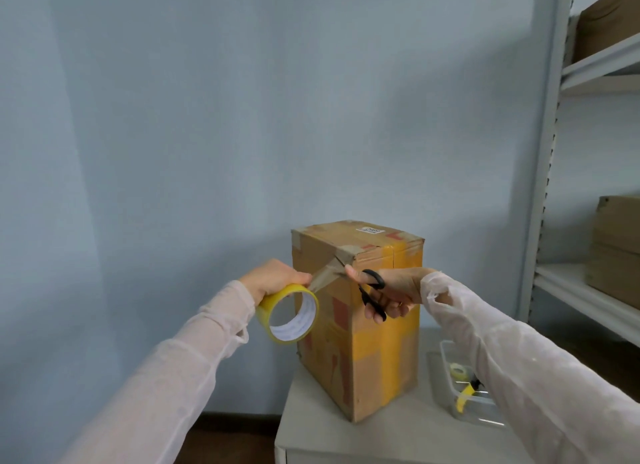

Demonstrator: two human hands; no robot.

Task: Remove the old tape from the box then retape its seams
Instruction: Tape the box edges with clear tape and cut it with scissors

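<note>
Stretching tape from roll [289, 313], left hand [273, 278] gripping it; right hand [389, 290] clenched around scissors [372, 295], thumb pinning strip on box [360, 318]. Risk I see: strip twisting, sticking to itself.

Grey worktop [311, 429] against a pale blue wall [173, 117]. Clear plastic tray [446, 351] at its right side, small tape roll [458, 371] and a yellow-handled tool [464, 396] inside. Metal shelving [550, 152] at right, cardboard cartons [613, 249] on the shelves.
</note>
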